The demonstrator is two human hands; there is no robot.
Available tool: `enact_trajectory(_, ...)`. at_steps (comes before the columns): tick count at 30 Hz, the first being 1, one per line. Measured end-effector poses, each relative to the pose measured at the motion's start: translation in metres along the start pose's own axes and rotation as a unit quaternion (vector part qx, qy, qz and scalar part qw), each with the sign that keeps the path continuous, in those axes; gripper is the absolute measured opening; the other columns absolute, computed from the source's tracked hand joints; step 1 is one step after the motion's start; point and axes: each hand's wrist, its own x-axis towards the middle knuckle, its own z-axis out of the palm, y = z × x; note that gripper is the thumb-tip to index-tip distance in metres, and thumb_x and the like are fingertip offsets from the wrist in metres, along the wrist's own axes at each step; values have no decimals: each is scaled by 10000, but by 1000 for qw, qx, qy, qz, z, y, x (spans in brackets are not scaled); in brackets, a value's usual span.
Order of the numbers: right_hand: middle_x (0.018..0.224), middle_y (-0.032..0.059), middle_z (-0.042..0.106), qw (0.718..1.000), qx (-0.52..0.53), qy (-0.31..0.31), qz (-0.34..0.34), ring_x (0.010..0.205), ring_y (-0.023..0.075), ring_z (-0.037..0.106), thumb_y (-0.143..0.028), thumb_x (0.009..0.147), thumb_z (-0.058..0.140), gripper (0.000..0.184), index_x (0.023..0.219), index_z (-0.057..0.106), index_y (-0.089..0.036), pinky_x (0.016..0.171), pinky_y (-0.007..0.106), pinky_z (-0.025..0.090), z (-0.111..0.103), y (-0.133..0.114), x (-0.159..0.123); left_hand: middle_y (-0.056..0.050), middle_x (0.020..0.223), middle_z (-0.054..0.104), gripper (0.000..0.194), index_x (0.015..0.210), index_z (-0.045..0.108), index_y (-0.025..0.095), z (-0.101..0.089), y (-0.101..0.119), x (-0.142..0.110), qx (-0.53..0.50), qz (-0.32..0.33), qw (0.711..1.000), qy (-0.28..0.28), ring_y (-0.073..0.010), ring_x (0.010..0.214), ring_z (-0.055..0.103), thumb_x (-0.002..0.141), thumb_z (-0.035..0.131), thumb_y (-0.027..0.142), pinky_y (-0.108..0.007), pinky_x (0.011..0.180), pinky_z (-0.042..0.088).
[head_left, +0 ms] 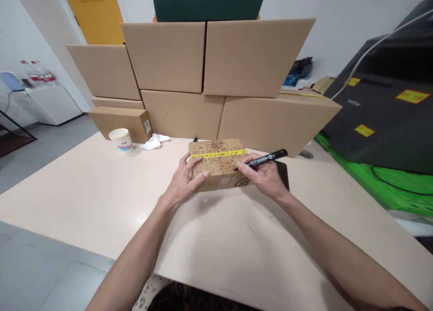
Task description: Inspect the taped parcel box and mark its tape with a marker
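A small cardboard box point(221, 167) lies on the table, its top covered in many short black marks and crossed by a strip of yellow tape point(219, 154). My left hand point(186, 180) grips the box's left end, thumb on the top near the front edge. Between the fingers of my right hand point(265, 174) is a black marker point(265, 158), slanting down to the left. Its tip is at the box top, near the right front; whether it touches I cannot tell. Part of a dark flat object point(283, 174) shows behind my right hand.
Large cardboard boxes point(182, 114) are stacked along the table's back, with a green box point(208, 3) on top. A paper cup point(121, 140) and crumpled tissue point(155, 141) stand at the back left. A big black case point(389, 103) is beyond the table's right edge.
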Motion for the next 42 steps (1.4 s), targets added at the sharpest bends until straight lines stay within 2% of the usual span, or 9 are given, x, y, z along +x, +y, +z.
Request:
enact_trajectory(12,592,-40,516,999,-3,53,14,541,121,445,-523,869,744,370,698,614,-222,526,260,375,-14,10,-12,-183,1725,295,741,1481,572,290,1,-4,1,7,-1,1000,9,-427,1643,264,900,618,747,-677,1205,444)
enact_trajectory(16,677,-9,606,994,-95,-29,-45,572,136,520,-354,959,667,234,768,631,-223,546,263,404,-32,13,-40,-169,1725,302,723,1476,574,298,1,-2,0,6,1,1000,10,-421,1639,278,904,618,737,-658,1200,461)
enact_trajectory(21,804,46,666,908,-302,-237,-165,672,169,610,-78,1003,440,283,933,678,-212,632,282,436,-50,24,-74,-184,1728,290,749,1494,557,280,0,0,0,15,0,1000,0,-420,1641,272,911,597,748,-667,1218,437)
enact_trajectory(24,805,55,633,842,-419,-287,-181,668,180,582,28,948,389,375,909,681,-204,625,291,406,-46,32,-84,-188,1720,304,744,1489,560,285,0,-1,1,17,2,1000,4,-417,1643,268,912,594,754,-676,1215,434)
enact_trajectory(27,851,68,642,806,-468,-319,-171,709,200,605,45,925,402,380,957,696,-193,641,302,423,-39,35,-88,-189,1713,316,745,1489,562,284,0,-3,1,18,6,1000,6,-419,1642,270,913,592,755,-677,1211,439)
enact_trajectory(31,947,76,681,831,-437,-330,-94,797,205,672,26,903,416,436,1108,718,-212,693,297,497,-40,39,-90,-193,1705,322,746,1487,566,274,0,-5,2,18,11,1000,13,-416,1617,324,916,589,752,-674,1205,449)
enact_trajectory(35,1161,124,734,884,-433,-169,54,977,264,732,-256,1018,460,347,1264,702,-220,825,364,566,-55,48,-79,-189,1690,341,733,1475,577,280,1,-7,3,16,20,999,20,-419,1602,347,915,594,752,-677,1201,452)
enact_trajectory(38,1316,207,698,851,-482,-58,198,1177,383,698,-564,1003,490,613,1456,594,-164,934,483,557,-68,58,-61,-181,1678,351,734,1473,578,281,2,-7,3,19,29,999,28,-414,1605,340,919,584,761,-670,1230,422)
enact_trajectory(42,1409,295,610,796,-503,-64,329,1338,468,610,-734,936,494,942,1630,364,-110,1003,555,516,-77,68,-39,-194,1686,315,749,1469,584,236,5,-8,4,27,38,998,46,-416,1620,306,946,521,770,-652,1289,340)
